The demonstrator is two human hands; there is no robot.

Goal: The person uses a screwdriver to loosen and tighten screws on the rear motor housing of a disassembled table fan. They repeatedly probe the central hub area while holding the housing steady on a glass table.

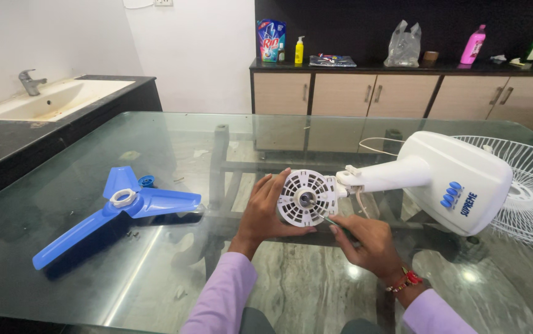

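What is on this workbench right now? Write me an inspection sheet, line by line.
Surface: glass table, reflective, with small specks near the blade.
Job's things: white fan motor housing, face toward the camera, joined to the white fan body lying on its side.
Clutter: blue fan blade with a white hub; small blue cap behind it; white wire fan guard at the right.
Grippers: left hand steadies the housing; right hand holds a thin tool to its face.
Cables: white cord behind the fan body.
Surroundings: sink at the left; cabinet counter with bottles and bags.
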